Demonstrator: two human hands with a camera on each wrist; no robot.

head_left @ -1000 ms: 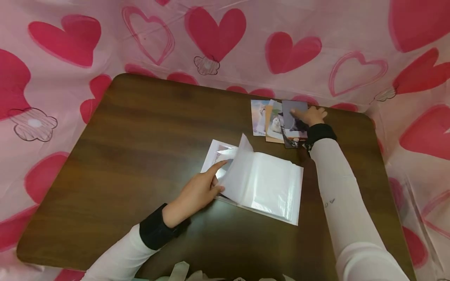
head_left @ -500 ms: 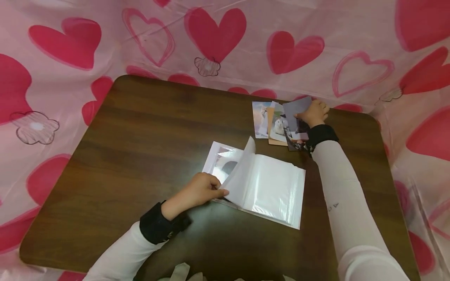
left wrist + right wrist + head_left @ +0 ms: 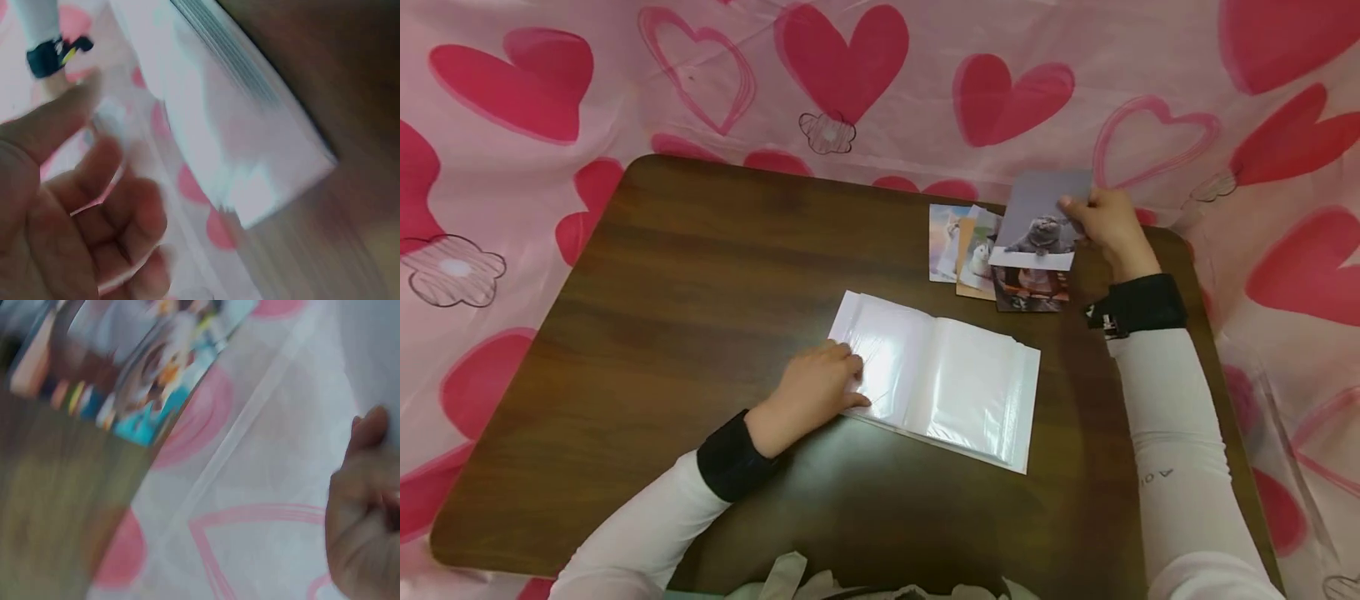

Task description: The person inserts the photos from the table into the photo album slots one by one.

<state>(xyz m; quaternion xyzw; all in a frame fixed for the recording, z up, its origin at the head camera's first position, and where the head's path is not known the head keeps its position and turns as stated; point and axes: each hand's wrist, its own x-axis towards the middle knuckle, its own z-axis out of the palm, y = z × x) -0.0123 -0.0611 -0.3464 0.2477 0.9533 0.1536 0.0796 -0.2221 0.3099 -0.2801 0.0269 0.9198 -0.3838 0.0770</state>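
Observation:
A photo album [image 3: 973, 379] lies spread on the table, with blank glossy sleeves on both pages. My left hand [image 3: 811, 385] rests at the left page's outer edge. In the left wrist view the fingers [image 3: 128, 219] of that hand are loosely bent with nothing between them, and the album [image 3: 212, 125] is blurred beside them. My right hand [image 3: 1112, 223] pinches a photo of a grey cat [image 3: 1037, 208] by its right side, raised above the other prints. In the right wrist view the thumb of my right hand [image 3: 362, 512] lies against the photo, which is mostly cut off.
Several cat photos lie overlapping near the table's back edge, among them a white cat print [image 3: 981, 257] and a darker print [image 3: 1032, 292]. The brown table [image 3: 700, 275] has rounded corners. A pink cloth [image 3: 925, 100] with red hearts hangs close behind it.
My right hand has lifted the grey cat photo off the pile, uncovering the darker print. The half-raised album leaf now lies flat on the left, and my left hand has released it.

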